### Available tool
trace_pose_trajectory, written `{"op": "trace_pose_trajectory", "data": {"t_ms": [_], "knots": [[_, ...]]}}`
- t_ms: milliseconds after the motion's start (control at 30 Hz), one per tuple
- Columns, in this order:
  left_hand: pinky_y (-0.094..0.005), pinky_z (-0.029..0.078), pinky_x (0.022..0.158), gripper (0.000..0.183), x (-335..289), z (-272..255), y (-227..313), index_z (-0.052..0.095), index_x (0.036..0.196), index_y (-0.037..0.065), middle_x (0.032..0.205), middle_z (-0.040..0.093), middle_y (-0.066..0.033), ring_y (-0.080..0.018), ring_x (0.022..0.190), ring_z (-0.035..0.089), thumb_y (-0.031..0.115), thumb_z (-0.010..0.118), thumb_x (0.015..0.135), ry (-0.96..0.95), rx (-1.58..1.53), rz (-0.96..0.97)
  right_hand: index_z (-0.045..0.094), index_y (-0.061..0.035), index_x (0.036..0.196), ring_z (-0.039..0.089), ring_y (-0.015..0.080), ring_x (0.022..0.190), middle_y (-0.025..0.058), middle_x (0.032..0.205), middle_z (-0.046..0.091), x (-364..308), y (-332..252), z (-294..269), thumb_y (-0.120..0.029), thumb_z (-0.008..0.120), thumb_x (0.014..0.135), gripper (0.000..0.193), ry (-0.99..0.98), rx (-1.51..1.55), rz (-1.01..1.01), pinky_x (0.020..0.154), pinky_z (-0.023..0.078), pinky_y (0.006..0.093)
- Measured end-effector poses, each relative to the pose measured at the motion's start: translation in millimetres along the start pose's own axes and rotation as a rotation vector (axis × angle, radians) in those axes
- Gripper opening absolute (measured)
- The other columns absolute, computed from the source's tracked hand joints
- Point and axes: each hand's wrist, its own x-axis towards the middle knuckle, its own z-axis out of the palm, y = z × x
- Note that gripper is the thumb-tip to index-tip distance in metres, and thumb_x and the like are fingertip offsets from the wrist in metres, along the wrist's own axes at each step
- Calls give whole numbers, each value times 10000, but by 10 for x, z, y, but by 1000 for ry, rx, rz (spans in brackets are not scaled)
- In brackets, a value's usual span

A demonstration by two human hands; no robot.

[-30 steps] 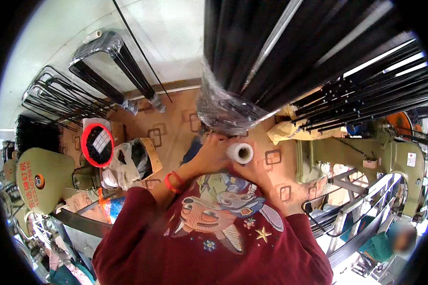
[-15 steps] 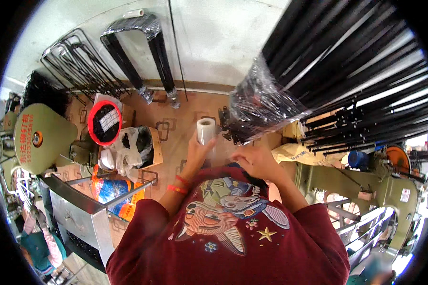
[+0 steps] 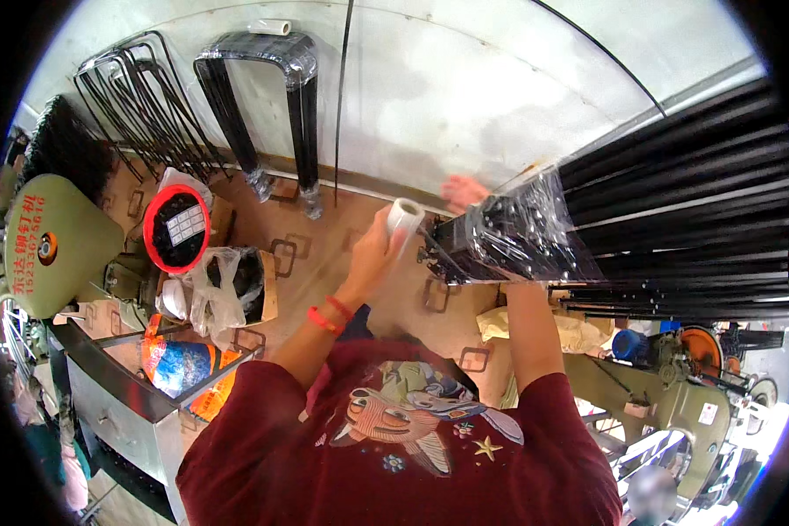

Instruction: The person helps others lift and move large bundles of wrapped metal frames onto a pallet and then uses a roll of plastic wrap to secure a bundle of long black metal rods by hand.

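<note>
My left hand (image 3: 373, 263) is wrapped round a roll of clear stretch film (image 3: 403, 226), held upright near the end of a bundle of black metal bars (image 3: 675, 202). Clear film (image 3: 535, 228) covers that end of the bundle, shiny and wrinkled. My right forearm passes beneath the wrapped end, which hides the wrist. On the bundle's far side my right hand (image 3: 465, 191) shows, its fingers stretched out with nothing seen in them. Small black end pieces (image 3: 434, 254) stick out from the bundle toward the roll.
Bent black frames (image 3: 149, 105) and a film-wrapped set (image 3: 302, 131) lean on the wall, with another film roll (image 3: 269, 27) above. At left are a red-rimmed bucket (image 3: 153, 232), a cardboard box (image 3: 270, 285) and a green machine (image 3: 66, 245). Another machine (image 3: 649, 412) stands at right.
My right hand has gone from the near side of the bundle, under it, to the far side. The film roll in my left hand has moved slightly right and tilted. The view has shifted.
</note>
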Motion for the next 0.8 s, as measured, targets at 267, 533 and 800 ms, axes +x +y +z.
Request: {"op": "trace_pose_trajectory", "data": {"t_ms": [267,533,800], "knots": [[-506,179,972,562,877,738,-408,245,1304,109,1230,369,-165,-356,1163,315,456,351,876,-185,-25,176,381,1,1214,494,214,1021,101,1100,522,345,-142,320,-53,553,767,483,-123,-180,197,864,415,305],[-504,9,1030,586,1064,760,-43,80,1381,198,1412,141,-142,-320,1319,42,347,361,889,-660,442,227,380,2,1215,484,209,1033,92,1114,511,155,107,-278,-30,575,726,527,306,-240,-184,877,399,298],[-362,279,978,774,319,600,607,296,1264,28,1245,401,-159,-311,1186,345,139,727,630,-473,-338,352,380,3,1215,473,204,1046,84,1128,500,-824,526,-868,-8,597,685,573,615,-431,-235,890,384,291]]}}
